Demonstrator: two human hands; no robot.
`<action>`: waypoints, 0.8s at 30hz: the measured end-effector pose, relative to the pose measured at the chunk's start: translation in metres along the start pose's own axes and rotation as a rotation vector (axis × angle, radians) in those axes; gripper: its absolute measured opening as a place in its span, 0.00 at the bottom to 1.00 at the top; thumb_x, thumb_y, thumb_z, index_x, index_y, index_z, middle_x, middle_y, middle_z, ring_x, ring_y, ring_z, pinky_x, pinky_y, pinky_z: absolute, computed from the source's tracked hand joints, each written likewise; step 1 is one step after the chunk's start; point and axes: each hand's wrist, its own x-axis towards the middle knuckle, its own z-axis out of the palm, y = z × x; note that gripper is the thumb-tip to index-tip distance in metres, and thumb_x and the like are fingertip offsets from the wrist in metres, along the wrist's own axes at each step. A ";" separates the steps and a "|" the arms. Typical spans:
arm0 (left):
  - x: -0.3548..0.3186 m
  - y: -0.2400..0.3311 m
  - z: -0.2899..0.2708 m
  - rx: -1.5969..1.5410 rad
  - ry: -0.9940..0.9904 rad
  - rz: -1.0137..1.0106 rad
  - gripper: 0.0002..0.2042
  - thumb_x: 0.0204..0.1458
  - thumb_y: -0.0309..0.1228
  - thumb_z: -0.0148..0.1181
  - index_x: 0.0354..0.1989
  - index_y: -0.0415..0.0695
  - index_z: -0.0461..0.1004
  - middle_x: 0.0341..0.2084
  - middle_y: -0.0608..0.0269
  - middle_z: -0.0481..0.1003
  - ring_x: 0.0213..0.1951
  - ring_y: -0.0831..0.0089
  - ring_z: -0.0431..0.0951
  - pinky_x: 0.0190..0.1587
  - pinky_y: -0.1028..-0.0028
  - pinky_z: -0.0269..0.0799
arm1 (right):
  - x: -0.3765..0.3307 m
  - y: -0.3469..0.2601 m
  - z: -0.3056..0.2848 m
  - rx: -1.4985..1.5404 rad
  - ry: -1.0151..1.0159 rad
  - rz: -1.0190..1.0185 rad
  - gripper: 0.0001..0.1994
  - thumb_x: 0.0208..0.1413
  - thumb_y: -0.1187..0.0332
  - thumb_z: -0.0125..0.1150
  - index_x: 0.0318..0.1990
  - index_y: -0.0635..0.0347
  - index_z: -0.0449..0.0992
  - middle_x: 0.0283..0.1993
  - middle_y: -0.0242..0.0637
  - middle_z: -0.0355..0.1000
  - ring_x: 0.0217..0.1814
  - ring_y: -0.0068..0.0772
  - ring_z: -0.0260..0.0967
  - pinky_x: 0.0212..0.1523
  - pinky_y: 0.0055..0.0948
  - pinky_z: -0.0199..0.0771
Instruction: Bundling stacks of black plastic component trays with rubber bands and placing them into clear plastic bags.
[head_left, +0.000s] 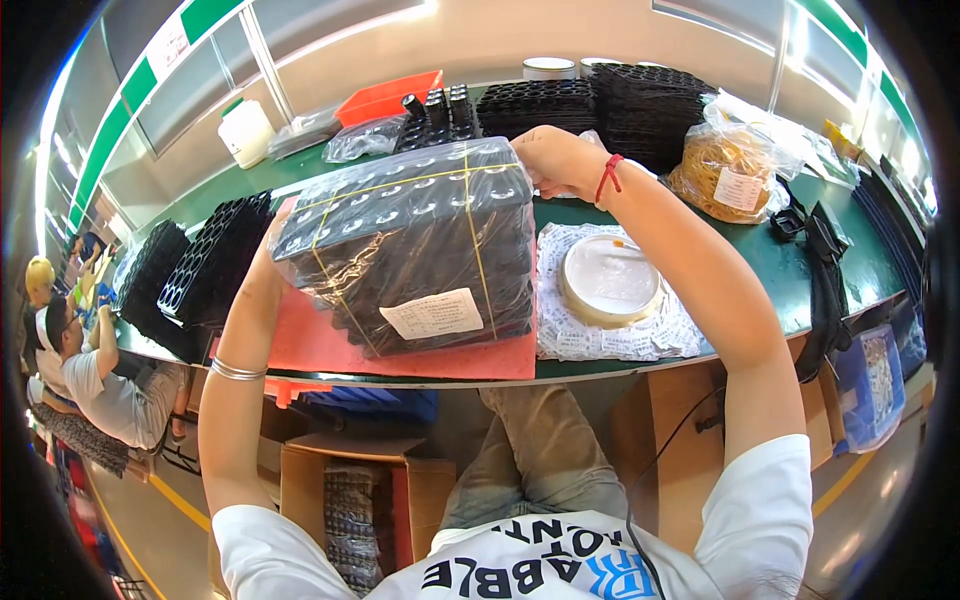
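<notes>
A bulky block of black cylindrical parts (410, 250), wrapped in clear plastic, sits tilted between my hands above a red mat (450, 362). Thin yellow rubber bands (474, 230) cross it, and a white label (432, 316) is on its front. My left hand (268, 250) presses against the block's left end, its fingers mostly hidden behind the wrap. At the upper right corner my right hand (560, 160) grips the block with curled fingers. Right of the mat, a round dish of white paste (608, 280) with a brush (628, 248) rests on many small paper labels (570, 342).
Black honeycomb trays (215, 260) stand at left; more tray stacks (645, 110) rise at the back. Behind the block are a red bin (385, 98) and black cylinders (437, 112). A bag of rubber bands (730, 175) lies right. A person (110, 370) sits far left.
</notes>
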 end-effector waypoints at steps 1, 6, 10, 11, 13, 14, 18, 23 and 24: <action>0.001 -0.001 -0.002 0.000 0.000 0.000 0.11 0.55 0.31 0.50 0.42 0.39 0.72 0.35 0.62 0.75 0.34 0.75 0.75 0.38 0.74 0.72 | 0.002 0.002 -0.001 -0.015 -0.011 -0.011 0.13 0.50 0.65 0.48 0.17 0.60 0.64 0.16 0.30 0.56 0.14 0.23 0.52 0.18 0.25 0.58; 0.006 -0.009 -0.010 -0.023 0.065 -0.017 0.10 0.54 0.31 0.50 0.42 0.40 0.71 0.35 0.62 0.75 0.34 0.75 0.75 0.38 0.74 0.72 | 0.002 0.003 -0.003 -0.059 -0.015 -0.027 0.14 0.51 0.64 0.47 0.18 0.61 0.65 0.17 0.30 0.57 0.15 0.23 0.54 0.19 0.26 0.62; 0.007 -0.013 -0.014 -0.042 0.120 -0.029 0.10 0.54 0.31 0.50 0.42 0.41 0.71 0.35 0.63 0.75 0.34 0.75 0.75 0.38 0.73 0.72 | 0.002 0.001 -0.001 -0.109 -0.010 -0.011 0.14 0.52 0.62 0.46 0.19 0.61 0.65 0.17 0.30 0.57 0.15 0.23 0.54 0.21 0.26 0.64; 0.007 -0.014 -0.015 -0.048 0.132 -0.031 0.10 0.54 0.31 0.50 0.42 0.41 0.71 0.35 0.63 0.75 0.34 0.75 0.75 0.38 0.73 0.72 | 0.001 0.000 0.000 -0.115 0.003 0.014 0.14 0.52 0.62 0.46 0.20 0.61 0.66 0.17 0.29 0.57 0.15 0.23 0.54 0.21 0.25 0.65; 0.006 -0.013 -0.011 -0.056 0.142 -0.035 0.10 0.54 0.31 0.50 0.42 0.41 0.71 0.35 0.63 0.75 0.34 0.75 0.75 0.38 0.73 0.72 | -0.001 -0.002 0.000 -0.127 0.001 0.027 0.14 0.53 0.61 0.46 0.20 0.60 0.66 0.18 0.29 0.57 0.16 0.23 0.53 0.22 0.25 0.65; 0.003 -0.011 -0.004 -0.066 0.165 -0.082 0.10 0.54 0.30 0.50 0.42 0.41 0.71 0.34 0.63 0.75 0.34 0.74 0.75 0.38 0.73 0.73 | -0.002 -0.003 0.000 -0.137 -0.001 0.040 0.15 0.53 0.61 0.46 0.21 0.60 0.66 0.18 0.29 0.57 0.16 0.23 0.53 0.22 0.25 0.65; 0.004 -0.013 -0.005 0.038 0.110 -0.017 0.10 0.54 0.30 0.50 0.42 0.42 0.71 0.33 0.63 0.74 0.33 0.75 0.74 0.37 0.74 0.73 | -0.005 -0.006 0.001 -0.158 -0.012 0.047 0.15 0.54 0.61 0.46 0.21 0.60 0.67 0.18 0.29 0.56 0.16 0.23 0.52 0.22 0.26 0.65; 0.015 -0.025 -0.042 -0.063 -0.117 -0.040 0.13 0.55 0.33 0.49 0.45 0.40 0.69 0.37 0.58 0.73 0.36 0.69 0.74 0.39 0.70 0.73 | -0.002 -0.004 0.002 -0.126 -0.025 0.057 0.17 0.55 0.59 0.46 0.21 0.60 0.67 0.18 0.30 0.57 0.16 0.23 0.52 0.22 0.26 0.64; 0.018 -0.029 -0.056 -0.174 -0.188 -0.096 0.17 0.57 0.36 0.47 0.49 0.37 0.66 0.41 0.53 0.72 0.40 0.64 0.73 0.43 0.66 0.73 | 0.000 -0.004 0.004 -0.129 -0.031 0.053 0.17 0.55 0.59 0.46 0.21 0.60 0.67 0.18 0.30 0.57 0.16 0.23 0.52 0.22 0.26 0.64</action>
